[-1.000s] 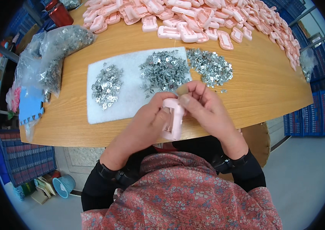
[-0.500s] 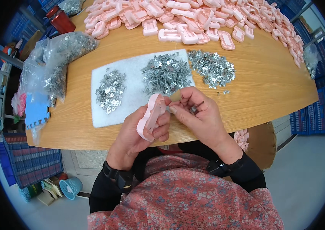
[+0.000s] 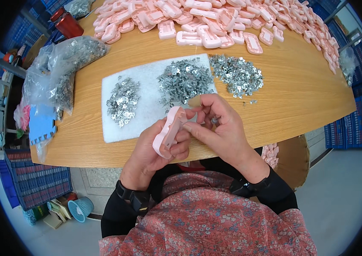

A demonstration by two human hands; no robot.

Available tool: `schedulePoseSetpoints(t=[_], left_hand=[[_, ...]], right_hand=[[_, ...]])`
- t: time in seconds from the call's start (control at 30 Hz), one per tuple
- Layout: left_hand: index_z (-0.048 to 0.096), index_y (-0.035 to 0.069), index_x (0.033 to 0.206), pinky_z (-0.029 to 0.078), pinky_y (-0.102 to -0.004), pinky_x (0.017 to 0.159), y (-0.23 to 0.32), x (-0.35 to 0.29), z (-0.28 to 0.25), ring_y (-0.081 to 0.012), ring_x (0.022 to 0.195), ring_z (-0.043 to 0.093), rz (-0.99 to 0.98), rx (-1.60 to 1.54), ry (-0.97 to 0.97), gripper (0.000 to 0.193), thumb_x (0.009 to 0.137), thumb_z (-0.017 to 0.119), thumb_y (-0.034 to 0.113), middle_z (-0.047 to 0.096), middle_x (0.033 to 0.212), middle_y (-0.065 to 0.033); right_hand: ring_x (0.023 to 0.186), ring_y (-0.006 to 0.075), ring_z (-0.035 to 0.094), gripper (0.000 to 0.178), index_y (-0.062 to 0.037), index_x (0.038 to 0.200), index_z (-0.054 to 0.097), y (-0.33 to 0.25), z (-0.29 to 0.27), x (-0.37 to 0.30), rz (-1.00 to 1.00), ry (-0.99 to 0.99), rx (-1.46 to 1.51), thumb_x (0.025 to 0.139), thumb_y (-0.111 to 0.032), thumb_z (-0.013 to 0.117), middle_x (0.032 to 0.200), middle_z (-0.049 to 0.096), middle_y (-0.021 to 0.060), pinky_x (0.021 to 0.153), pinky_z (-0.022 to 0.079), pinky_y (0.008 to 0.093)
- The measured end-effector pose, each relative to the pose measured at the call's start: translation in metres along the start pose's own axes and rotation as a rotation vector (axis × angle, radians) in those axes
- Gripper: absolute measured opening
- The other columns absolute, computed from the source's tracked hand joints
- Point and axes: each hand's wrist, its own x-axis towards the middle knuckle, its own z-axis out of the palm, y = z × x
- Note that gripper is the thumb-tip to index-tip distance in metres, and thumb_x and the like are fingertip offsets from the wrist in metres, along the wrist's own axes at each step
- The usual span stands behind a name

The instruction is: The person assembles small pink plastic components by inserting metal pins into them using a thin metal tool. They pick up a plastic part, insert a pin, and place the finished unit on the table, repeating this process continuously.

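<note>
My left hand [image 3: 143, 148] is wrapped round a pink plastic housing [image 3: 167, 135], tilted upright with its hollow side toward the right. Close against that side, my right hand [image 3: 228, 135] has its thumb tip touching the housing. A tan cover [image 3: 195, 101] sits on its index fingertip. Within its curled fingers a bit of shiny metal [image 3: 214, 120] shows; the thumb hides what lies at the housing. Just beyond the hands, a white foam mat [image 3: 148, 74] carries a smaller heap of metal clips [image 3: 123, 101] and a larger clip heap [image 3: 185, 81].
Another clip pile [image 3: 238, 77] lies right of the mat on the wooden table [image 3: 292, 102]. Pink housings [image 3: 208, 36] are heaped along the far side. Clear bags of metal parts [image 3: 63, 68] and a red jar [image 3: 67, 23] stand left. A cardboard box [image 3: 294, 164] is below the right edge.
My right thumb has moved slightly left onto the housing, and the right fingers have shifted. The housing stays in my left hand, slightly lower.
</note>
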Motion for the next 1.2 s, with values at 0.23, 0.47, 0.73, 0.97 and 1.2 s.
schedulePoseSetpoints(t=[0.23, 0.47, 0.73, 0.97, 1.2], left_hand=[[0.05, 0.009, 0.132, 0.026, -0.0243, 0.047, -0.001, 0.001, -0.011, -0.007, 0.05, 0.037, -0.114, -0.018, -0.187, 0.04, 0.103, 0.036, 0.032, 0.038, 0.07, 0.0025], [0.049, 0.005, 0.135, 0.032, -0.0244, 0.047, 0.005, -0.004, -0.011, -0.0072, 0.05, 0.042, -0.132, -0.058, -0.204, 0.041, 0.104, 0.039, 0.029, 0.043, 0.073, 0.0013], [0.041, -0.002, 0.145, 0.054, -0.0284, 0.085, 0.007, -0.057, -0.013, -0.0128, 0.096, 0.066, 0.163, 0.26, 0.085, 0.066, 0.09, 0.07, 0.019, 0.065, 0.117, -0.0063], [0.051, 0.008, 0.136, 0.057, -0.0379, 0.078, 0.002, -0.095, -0.06, -0.0226, 0.084, 0.064, 0.411, -0.021, 0.083, 0.058, 0.083, 0.074, 0.016, 0.064, 0.104, -0.0068], [0.049, 0.009, 0.122, 0.056, -0.0385, 0.084, 0.014, -0.109, -0.079, -0.0253, 0.101, 0.064, 0.568, -0.174, -0.117, 0.042, 0.089, 0.071, 0.021, 0.064, 0.108, -0.0114]], right_hand=[[0.069, 0.0066, 0.051, 0.019, -0.0003, 0.094, 0.065, 0.011, -0.019, 0.009, 0.145, -0.212, 0.065, 0.082, -0.009, 0.077, 0.079, 0.057, 0.0005, 0.063, 0.044, 0.0227], [0.072, 0.003, 0.051, 0.012, -0.0025, 0.095, 0.067, 0.006, -0.023, 0.006, 0.274, -0.128, 0.196, 0.087, -0.009, 0.073, 0.082, 0.059, -0.0053, 0.065, 0.042, 0.0193], [0.071, 0.0097, 0.057, 0.014, -0.0008, 0.097, 0.066, -0.002, -0.003, 0.02, 0.225, -0.226, -0.072, 0.089, -0.011, 0.07, 0.082, 0.064, 0.0029, 0.065, 0.047, 0.0256], [0.072, 0.0216, 0.063, 0.019, -0.003, 0.102, 0.064, -0.01, 0.07, 0.058, -0.174, -0.403, -0.388, 0.084, -0.007, 0.07, 0.086, 0.064, 0.0117, 0.066, 0.05, 0.0315], [0.08, 0.0386, 0.062, 0.016, -0.0037, 0.095, 0.061, -0.003, 0.119, 0.072, -0.338, -0.459, -0.572, 0.08, -0.004, 0.065, 0.087, 0.062, 0.0176, 0.069, 0.05, 0.0436]])
